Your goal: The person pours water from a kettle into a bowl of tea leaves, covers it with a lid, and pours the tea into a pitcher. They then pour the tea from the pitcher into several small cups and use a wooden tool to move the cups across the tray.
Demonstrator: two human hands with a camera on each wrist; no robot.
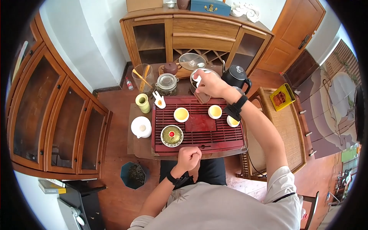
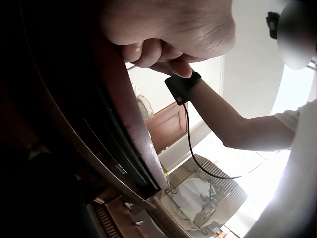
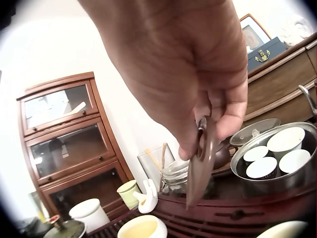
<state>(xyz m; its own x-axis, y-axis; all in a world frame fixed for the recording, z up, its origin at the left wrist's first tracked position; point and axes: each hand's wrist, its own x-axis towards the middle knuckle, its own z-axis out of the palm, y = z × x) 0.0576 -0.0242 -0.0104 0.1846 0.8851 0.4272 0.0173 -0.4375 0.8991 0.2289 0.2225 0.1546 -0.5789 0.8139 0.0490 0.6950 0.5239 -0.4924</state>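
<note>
My right hand [image 1: 211, 85] pinches a thin brown coaster [image 1: 203, 98] between thumb and fingers, close over the tray's far edge. In the right wrist view the coaster [image 3: 202, 166] hangs nearly edge-on below the fingers. Beside that hand stands a metal pot [image 3: 265, 184] with several white cups [image 3: 261, 167] inside. My left hand [image 1: 189, 158], fingers curled and holding nothing, rests at the near edge of the red tea tray [image 1: 201, 123]. On the tray are three cups of yellow tea [image 1: 181, 114] and a lidded bowl [image 1: 172, 136] with a red knob.
Left of the tray stand a white pitcher [image 1: 140, 126] and a green holder [image 1: 143, 103]. Behind it are a white hand-shaped ornament [image 1: 159, 100], a glass jar [image 1: 166, 85], a brown teapot [image 1: 171, 68] and a black kettle [image 1: 235, 76]. A bin [image 1: 133, 174] sits on the floor.
</note>
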